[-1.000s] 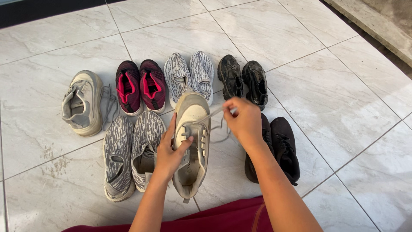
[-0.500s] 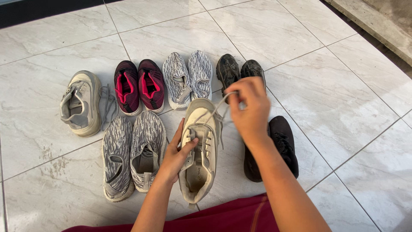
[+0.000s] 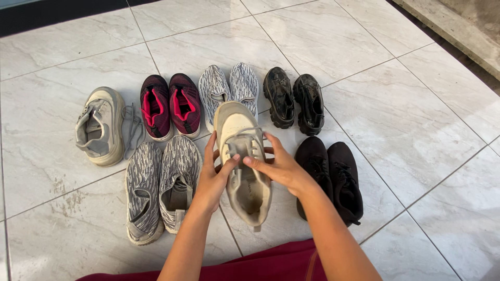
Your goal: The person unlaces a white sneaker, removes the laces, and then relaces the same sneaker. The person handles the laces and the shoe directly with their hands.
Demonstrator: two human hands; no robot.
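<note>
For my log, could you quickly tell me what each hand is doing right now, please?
Left hand: grip closed on the beige lace-up sneaker.
Right hand: fingers pinching the same sneaker's laces.

Setting: a domestic entrance area or porch, judged from the following. The floor is large glossy marble-look tile with grey grout lines. A raised concrete step borders it at top right; a dark strip runs along the top left. Worn household footwear lies in rows: pale sneakers, maroon-and-pink trainers, grey patterned knit pairs, black shoes.
</note>
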